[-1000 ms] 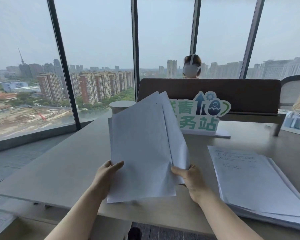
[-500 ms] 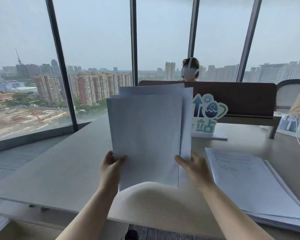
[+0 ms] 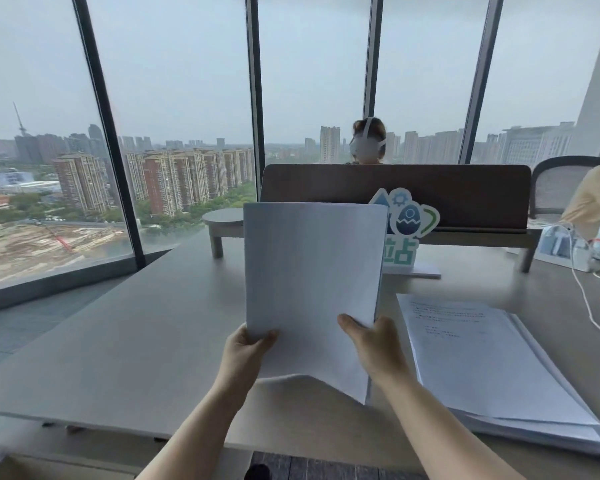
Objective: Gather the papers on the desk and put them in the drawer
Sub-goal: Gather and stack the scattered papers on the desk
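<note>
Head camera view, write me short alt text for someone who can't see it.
Two bare hands, left hand and right hand, hold a sheaf of papers upright over a grey desk. A second stack of papers lies flat to the right, city windows beyond.

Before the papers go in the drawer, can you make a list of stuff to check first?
1. Both hands hold the bundle: ok. The left hand and right hand grip the held sheets by their lower edge.
2. Edges lined up: ok along the top; the bottom edge sags unevenly.
3. All papers gathered: not ok. A second stack lies on the desk to the right.
4. Drawer open and ready: cannot tell; no drawer is in view.
5. Nothing snagging the stack: ok. The white cable lies apart from it.
</note>
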Action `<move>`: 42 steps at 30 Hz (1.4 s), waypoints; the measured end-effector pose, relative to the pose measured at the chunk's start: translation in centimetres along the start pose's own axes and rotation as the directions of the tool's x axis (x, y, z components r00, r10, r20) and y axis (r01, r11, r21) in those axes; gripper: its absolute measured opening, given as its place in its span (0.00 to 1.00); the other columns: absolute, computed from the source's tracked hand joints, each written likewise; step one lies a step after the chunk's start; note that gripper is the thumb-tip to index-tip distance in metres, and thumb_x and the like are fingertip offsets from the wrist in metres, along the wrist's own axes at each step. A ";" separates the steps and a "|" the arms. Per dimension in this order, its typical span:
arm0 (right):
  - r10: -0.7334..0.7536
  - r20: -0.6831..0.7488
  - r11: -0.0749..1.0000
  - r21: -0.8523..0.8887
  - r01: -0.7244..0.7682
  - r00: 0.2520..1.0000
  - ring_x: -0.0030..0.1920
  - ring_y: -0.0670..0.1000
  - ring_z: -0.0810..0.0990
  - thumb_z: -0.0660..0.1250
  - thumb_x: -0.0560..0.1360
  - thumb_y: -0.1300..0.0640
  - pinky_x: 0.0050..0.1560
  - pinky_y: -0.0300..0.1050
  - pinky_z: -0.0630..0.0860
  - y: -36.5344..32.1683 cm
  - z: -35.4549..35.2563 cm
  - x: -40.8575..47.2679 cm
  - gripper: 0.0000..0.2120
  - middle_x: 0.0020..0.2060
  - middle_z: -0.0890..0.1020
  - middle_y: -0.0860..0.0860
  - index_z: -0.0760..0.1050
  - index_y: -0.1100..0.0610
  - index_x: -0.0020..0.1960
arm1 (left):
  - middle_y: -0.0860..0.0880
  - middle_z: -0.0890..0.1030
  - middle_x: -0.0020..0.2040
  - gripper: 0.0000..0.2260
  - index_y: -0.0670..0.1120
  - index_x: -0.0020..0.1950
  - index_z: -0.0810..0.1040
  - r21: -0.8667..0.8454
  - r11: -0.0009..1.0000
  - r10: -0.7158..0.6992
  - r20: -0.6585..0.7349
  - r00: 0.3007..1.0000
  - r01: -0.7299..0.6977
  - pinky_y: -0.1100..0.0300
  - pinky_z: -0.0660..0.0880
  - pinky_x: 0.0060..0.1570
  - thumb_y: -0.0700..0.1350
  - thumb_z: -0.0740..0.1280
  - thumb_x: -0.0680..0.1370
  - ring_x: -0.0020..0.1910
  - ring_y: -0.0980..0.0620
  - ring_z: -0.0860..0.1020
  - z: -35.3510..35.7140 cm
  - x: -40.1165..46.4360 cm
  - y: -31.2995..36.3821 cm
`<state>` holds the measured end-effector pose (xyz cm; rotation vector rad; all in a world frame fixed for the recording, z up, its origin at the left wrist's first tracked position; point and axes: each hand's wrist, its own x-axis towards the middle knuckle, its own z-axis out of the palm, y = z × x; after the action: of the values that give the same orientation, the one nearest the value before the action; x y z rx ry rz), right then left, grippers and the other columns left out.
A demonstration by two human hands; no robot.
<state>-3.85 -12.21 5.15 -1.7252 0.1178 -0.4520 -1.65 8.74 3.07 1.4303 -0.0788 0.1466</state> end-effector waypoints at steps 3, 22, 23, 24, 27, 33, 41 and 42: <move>-0.041 -0.088 0.995 -0.094 0.033 0.995 0.44 0.62 0.84 0.71 0.65 0.47 0.38 0.50 0.77 -0.5 -2.3 0.7 0.28 0.42 0.84 0.66 0.77 0.72 0.49 | 0.48 0.85 0.42 0.07 0.43 0.48 0.82 -0.005 1.000 0.011 0.065 0.998 -0.011 0.59 0.77 0.43 0.38 0.73 0.71 0.41 0.51 0.80 2.2 0.0 0.7; 0.134 -0.334 0.850 -0.445 -0.281 0.933 0.32 0.55 0.74 0.70 0.70 0.63 0.36 0.45 0.69 3.7 -23.6 4.8 0.07 0.28 0.77 0.48 0.78 0.52 0.39 | 0.47 0.82 0.39 0.14 0.42 0.42 0.80 0.357 0.916 -0.303 0.327 0.895 0.180 0.59 0.74 0.37 0.44 0.66 0.59 0.37 0.49 0.79 21.2 -2.0 -2.2; 0.156 -0.338 0.844 -0.443 -0.303 0.928 0.32 0.55 0.74 0.70 0.70 0.63 0.36 0.45 0.69 4.1 -24.0 5.0 0.06 0.29 0.78 0.49 0.78 0.52 0.39 | 0.47 0.82 0.39 0.14 0.42 0.42 0.80 0.378 0.909 -0.307 0.320 0.896 0.176 0.58 0.76 0.38 0.44 0.67 0.59 0.37 0.49 0.80 21.5 -1.9 -2.5; 0.174 -0.340 0.839 -0.441 -0.320 0.924 0.33 0.55 0.75 0.70 0.69 0.63 0.37 0.45 0.69 4.8 -24.5 5.2 0.05 0.31 0.79 0.51 0.79 0.53 0.40 | 0.47 0.83 0.38 0.13 0.42 0.41 0.81 0.399 0.901 -0.313 0.318 0.895 0.173 0.56 0.78 0.39 0.44 0.67 0.59 0.37 0.48 0.81 21.8 -1.8 -2.6; 0.230 -0.351 0.813 -0.443 -0.377 0.908 0.33 0.55 0.74 0.67 0.67 0.62 0.37 0.45 0.68 6.5 -25.7 5.4 0.03 0.32 0.79 0.52 0.78 0.56 0.39 | 0.45 0.85 0.40 0.13 0.42 0.41 0.82 0.446 0.876 -0.353 0.326 0.877 0.186 0.52 0.81 0.42 0.44 0.68 0.59 0.41 0.45 0.84 22.6 -1.5 -2.9; 0.309 -0.383 0.726 -0.496 -0.476 0.870 0.34 0.54 0.67 0.67 0.70 0.63 0.32 0.46 0.58 7.3 -26.4 5.5 0.16 0.27 0.66 0.51 0.62 0.54 0.30 | 0.42 0.85 0.46 0.17 0.40 0.48 0.82 0.409 0.861 -0.455 0.358 0.815 0.301 0.51 0.82 0.45 0.41 0.70 0.60 0.45 0.43 0.84 23.4 -1.5 -2.3; 0.480 -0.427 0.685 -0.364 -0.631 0.767 0.35 0.54 0.72 0.69 0.71 0.65 0.38 0.44 0.67 6.7 -27.8 6.6 0.05 0.33 0.74 0.56 0.73 0.64 0.44 | 0.38 0.85 0.47 0.17 0.36 0.51 0.80 0.388 0.803 -0.566 0.262 0.782 0.452 0.40 0.79 0.52 0.40 0.75 0.64 0.46 0.39 0.84 23.1 -0.7 -2.2; 0.501 -0.415 0.710 -0.304 -0.635 0.759 0.32 0.53 0.69 0.69 0.71 0.66 0.35 0.43 0.65 6.8 -28.1 6.4 0.05 0.30 0.71 0.55 0.73 0.64 0.44 | 0.38 0.85 0.47 0.17 0.35 0.51 0.80 0.395 0.794 -0.576 0.246 0.780 0.462 0.40 0.79 0.52 0.39 0.75 0.65 0.45 0.39 0.84 23.0 -0.6 -2.2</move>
<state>-6.92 -41.60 3.94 -1.9131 1.0344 -0.2173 -1.14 -14.35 4.07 1.7338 0.0575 -0.5992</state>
